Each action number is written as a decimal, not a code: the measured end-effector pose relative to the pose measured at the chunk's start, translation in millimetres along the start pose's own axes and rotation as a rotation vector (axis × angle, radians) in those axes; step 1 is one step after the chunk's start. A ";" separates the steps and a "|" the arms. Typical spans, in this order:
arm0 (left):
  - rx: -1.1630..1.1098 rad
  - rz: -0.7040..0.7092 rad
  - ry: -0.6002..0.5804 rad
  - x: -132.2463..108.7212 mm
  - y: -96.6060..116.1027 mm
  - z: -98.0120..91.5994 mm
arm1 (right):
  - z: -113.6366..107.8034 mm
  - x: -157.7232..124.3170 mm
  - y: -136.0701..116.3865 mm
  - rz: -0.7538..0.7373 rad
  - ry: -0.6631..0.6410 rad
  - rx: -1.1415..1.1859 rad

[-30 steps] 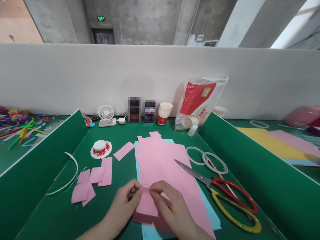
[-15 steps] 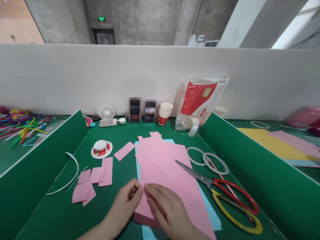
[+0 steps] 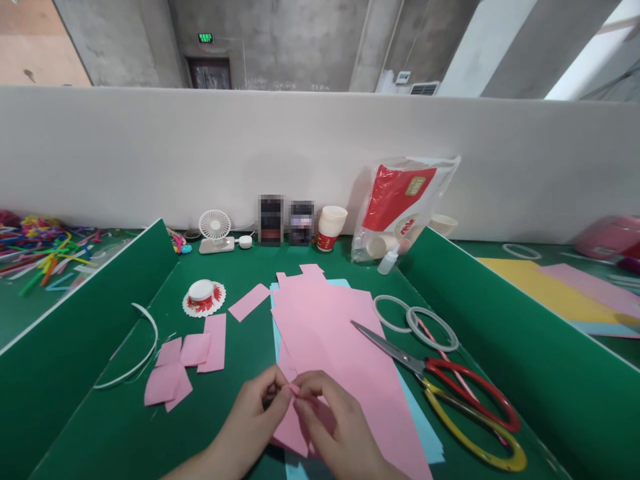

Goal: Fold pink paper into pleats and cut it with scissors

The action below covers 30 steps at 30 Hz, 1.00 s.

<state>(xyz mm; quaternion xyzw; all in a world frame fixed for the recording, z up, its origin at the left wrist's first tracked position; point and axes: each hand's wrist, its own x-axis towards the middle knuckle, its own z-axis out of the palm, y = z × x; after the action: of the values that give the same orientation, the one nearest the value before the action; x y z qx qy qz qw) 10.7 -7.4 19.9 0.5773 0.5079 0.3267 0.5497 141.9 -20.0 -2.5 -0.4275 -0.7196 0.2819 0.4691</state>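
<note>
Shift since earlier frame: right hand (image 3: 334, 415) had drawn its fingers back, uncovering a small fold; left hand (image 3: 256, 412) had come slightly nearer the wearer.
Right side: scissors (image 3: 413, 361) lay just beside the right hand, blade tip over the pink sheets (image 3: 340, 327), handles on the green desk (image 3: 240, 387); two pale rings (image 3: 445, 348) overlapped behind them.
Left side: cut pink pieces (image 3: 163, 385), a curved white strip (image 3: 156, 333) and a scalloped red-and-white paper (image 3: 218, 301) lay clear of the hands.
Rear: fan (image 3: 215, 225), stacked cups (image 3: 330, 230), small bottle (image 3: 387, 262) and plastic bag (image 3: 395, 200) stood well apart.
Obstruction: fingers hid much of the worked paper.
Pink piece (image 3: 294, 389): gathered into a narrow fold between the fingertips, above the pink sheets; finer creases could not be told.
Hands: both pinched that piece, thumbs against forefingers, fingertips nearly meeting.
</note>
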 end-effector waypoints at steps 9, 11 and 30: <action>-0.030 -0.028 0.009 1.2 0.5 -2.3 | -5.2 0.7 -0.7 -0.039 -0.116 0.014; -0.045 -0.038 0.003 2.4 0.7 -3.3 | -8.2 3.0 -2.9 0.012 -0.155 0.046; 0.001 -0.011 -0.045 1.4 -0.9 -4.4 | -7.9 11.8 -7.3 0.532 -0.160 0.467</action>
<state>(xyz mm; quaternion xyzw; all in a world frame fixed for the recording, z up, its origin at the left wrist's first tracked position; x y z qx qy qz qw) 6.7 -4.8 19.6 0.5820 0.4987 0.3102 0.5625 144.3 -13.0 11.7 -0.4577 -0.5337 0.5835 0.4064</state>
